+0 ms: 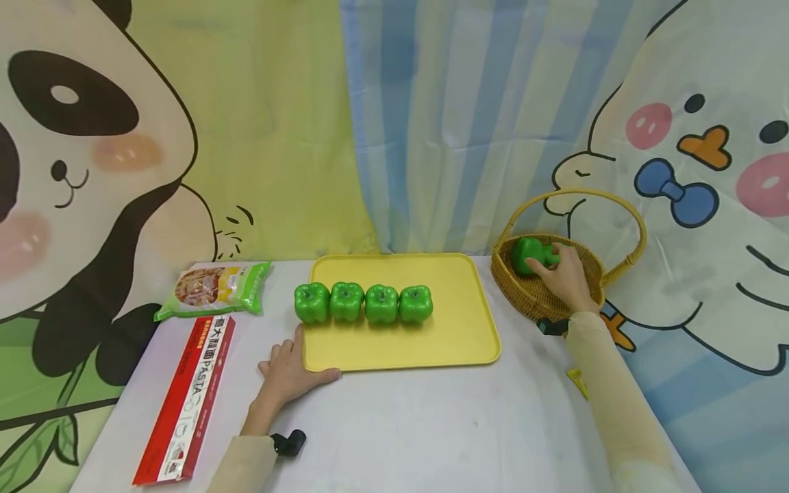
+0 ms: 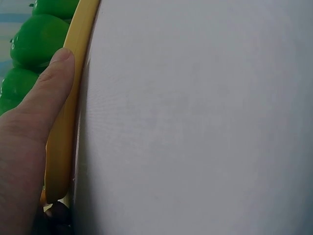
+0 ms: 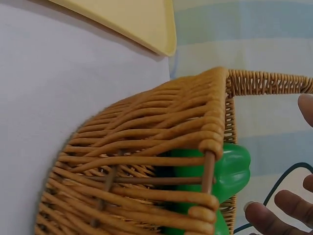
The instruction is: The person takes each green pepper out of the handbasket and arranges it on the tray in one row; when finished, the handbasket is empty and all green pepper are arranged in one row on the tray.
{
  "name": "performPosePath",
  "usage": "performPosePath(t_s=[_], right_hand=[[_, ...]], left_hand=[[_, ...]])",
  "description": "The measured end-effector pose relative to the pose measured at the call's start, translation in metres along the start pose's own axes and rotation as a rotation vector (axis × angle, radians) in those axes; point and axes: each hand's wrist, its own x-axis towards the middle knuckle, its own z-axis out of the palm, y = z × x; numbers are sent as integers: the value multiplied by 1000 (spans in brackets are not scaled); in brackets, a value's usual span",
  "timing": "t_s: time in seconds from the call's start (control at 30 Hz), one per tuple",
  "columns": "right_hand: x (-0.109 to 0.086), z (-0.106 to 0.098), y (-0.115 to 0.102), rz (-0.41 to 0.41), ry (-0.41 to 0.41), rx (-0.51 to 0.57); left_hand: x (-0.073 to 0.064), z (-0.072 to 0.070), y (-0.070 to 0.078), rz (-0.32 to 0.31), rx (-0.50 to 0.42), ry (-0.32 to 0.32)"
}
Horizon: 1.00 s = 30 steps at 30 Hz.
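Observation:
Several green bell peppers (image 1: pixel 381 304) stand in a row across the yellow tray (image 1: pixel 401 349). My left hand (image 1: pixel 290 370) rests at the tray's near left corner, with its thumb (image 2: pixel 56 78) against the rim. On the right, my right hand (image 1: pixel 566 277) reaches over the wicker basket (image 1: pixel 520 291), where green bell peppers (image 1: pixel 528 255) lie. Its fingers are spread above them, and the right wrist view shows the fingertips (image 3: pixel 264 218) beside a bell pepper (image 3: pixel 234 172) without curling round it.
A green and white food packet (image 1: pixel 212 287) lies at the back left. In front of it is a long red pasta box (image 1: pixel 185 404). The basket's arched handle (image 1: pixel 579 192) rises behind my right hand. A small yellow piece (image 1: pixel 578 382) lies near my right sleeve.

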Motion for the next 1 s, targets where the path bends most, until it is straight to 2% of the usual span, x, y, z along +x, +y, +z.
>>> performPosePath(t_s=[0.3, 0.5, 0.83, 1.0], right_hand=[[26, -1, 8, -9, -26, 8], [35, -2, 8, 9, -55, 14], [48, 1, 11, 38, -127, -41], [53, 2, 14, 62, -152, -65]], left_hand=[[-3, 5, 0, -17, 0, 9], [-4, 1, 2, -15, -3, 13], [-3, -2, 3, -23, 10, 5], [-2, -1, 3, -7, 9, 25]])
